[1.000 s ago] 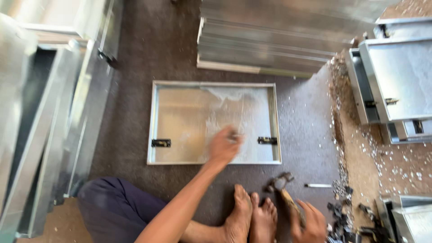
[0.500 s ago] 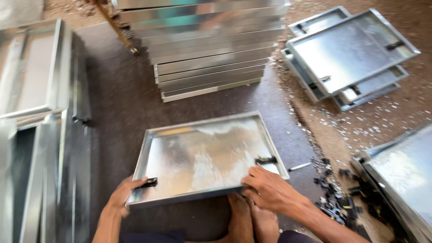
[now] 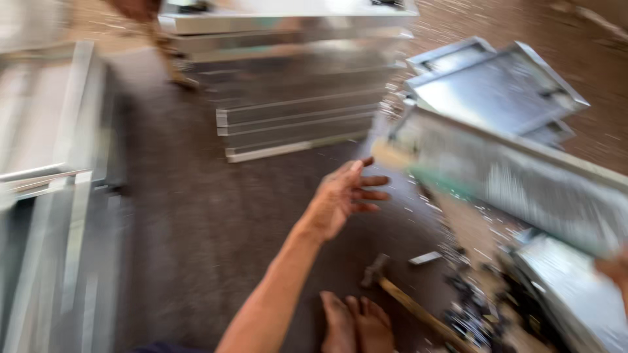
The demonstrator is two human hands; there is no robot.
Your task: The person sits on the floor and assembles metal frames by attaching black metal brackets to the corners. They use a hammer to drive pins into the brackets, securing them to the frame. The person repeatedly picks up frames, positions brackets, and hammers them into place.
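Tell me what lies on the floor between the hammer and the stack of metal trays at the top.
In the head view, only bare dark floor mat lies between the hammer and the stacked trays, with the open left hand hovering above that stretch.

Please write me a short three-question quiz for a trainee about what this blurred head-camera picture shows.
1. True or false: the left hand is gripping the hammer.
2. Which hand is on the metal tray that is raised at the right? A) left B) right C) neither
3. Fill in: the hammer lies on the dark mat just beside the person's bare ____.

Key
1. False: the left hand is open in the air, fingers spread, holding nothing.
2. B: the right hand shows only at the picture's edge, at the tray's near end.
3. Feet.
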